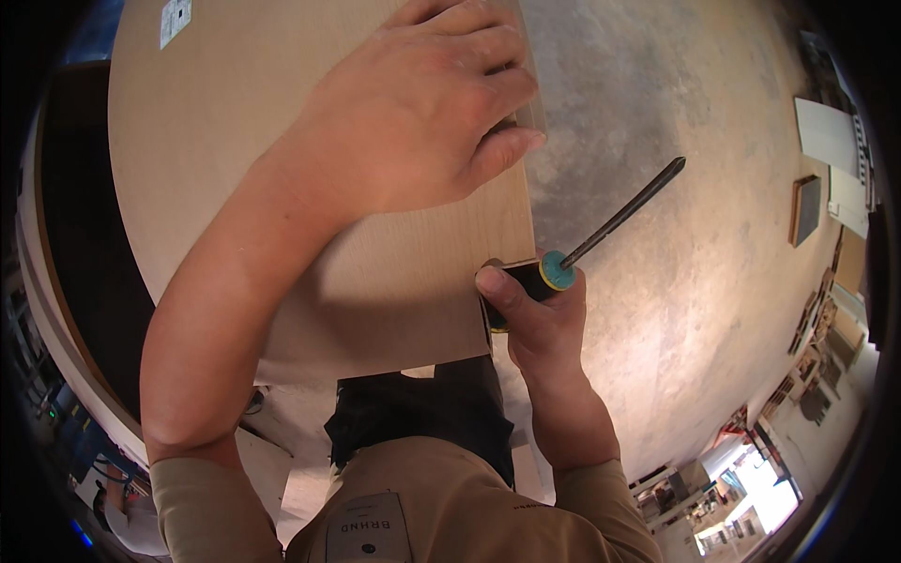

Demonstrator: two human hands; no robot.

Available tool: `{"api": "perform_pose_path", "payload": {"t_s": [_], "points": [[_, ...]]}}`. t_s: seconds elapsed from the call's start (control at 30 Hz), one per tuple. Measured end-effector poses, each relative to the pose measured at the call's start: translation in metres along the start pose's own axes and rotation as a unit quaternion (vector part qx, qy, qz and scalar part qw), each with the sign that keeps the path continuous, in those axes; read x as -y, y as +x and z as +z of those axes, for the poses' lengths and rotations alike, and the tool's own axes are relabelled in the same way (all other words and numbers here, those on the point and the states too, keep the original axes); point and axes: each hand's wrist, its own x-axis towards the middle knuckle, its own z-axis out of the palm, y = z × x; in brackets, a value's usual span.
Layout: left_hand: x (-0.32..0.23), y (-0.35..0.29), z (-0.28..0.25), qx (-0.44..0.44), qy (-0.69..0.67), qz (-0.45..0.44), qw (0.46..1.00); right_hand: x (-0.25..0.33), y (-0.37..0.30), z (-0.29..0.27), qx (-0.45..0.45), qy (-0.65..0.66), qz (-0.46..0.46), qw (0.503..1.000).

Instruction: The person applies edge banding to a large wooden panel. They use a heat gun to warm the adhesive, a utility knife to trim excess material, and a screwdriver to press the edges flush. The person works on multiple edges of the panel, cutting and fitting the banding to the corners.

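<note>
A light wood-grain panel (pixel 413 272) stretches out in front of me. My left hand (pixel 413 117) lies across its far part, fingers bent over the right edge; whatever is under the fingertips is hidden. Lower down, at the panel's near right corner, my right hand (pixel 552 319) is closed round a screwdriver (pixel 624 214). Its black handle has a teal end, and the dark shaft points up and right, away from the panel. My right thumb rests by the panel's edge.
A white label (pixel 175 21) is stuck on the panel's far left. Beyond its right edge spreads a grey concrete floor (pixel 676 310). A dark board (pixel 804 211) and white sheets (pixel 826 136) lie at the far right. Another person (pixel 127 507) is at the lower left.
</note>
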Motion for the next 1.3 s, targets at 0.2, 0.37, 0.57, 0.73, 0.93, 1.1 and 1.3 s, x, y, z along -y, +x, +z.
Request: {"api": "perform_pose_path", "payload": {"t_s": [0.2,0.37,0.57,0.73,0.93,1.1,1.3], "points": [[0.002,-0.003,0.001,0.011,-0.012,-0.011,1.000,-0.012,0.005,-0.019,0.040,-0.112,-0.063,0.991],[0.003,-0.003,0.003,-0.034,0.004,0.023,0.999,-0.053,0.022,-0.026,0.051,-0.179,-0.198,0.962],[-0.005,-0.003,-0.003,0.074,-0.082,0.070,0.991,-0.073,0.062,-0.012,0.096,-0.130,-0.280,0.946],[-0.008,0.011,0.005,0.099,-0.106,0.056,0.988,-0.079,0.087,0.001,0.102,-0.115,-0.355,0.922],[-0.022,0.022,0.020,0.108,-0.075,0.037,0.991,-0.076,0.091,-0.006,0.211,-0.117,-0.313,0.919],[-0.023,0.022,0.018,0.107,-0.094,0.025,0.989,-0.072,0.086,-0.003,0.166,0.006,-0.258,0.952],[-0.022,0.018,0.016,0.116,-0.177,0.040,0.977,-0.068,0.072,0.015,0.114,0.224,-0.150,0.956]]}}
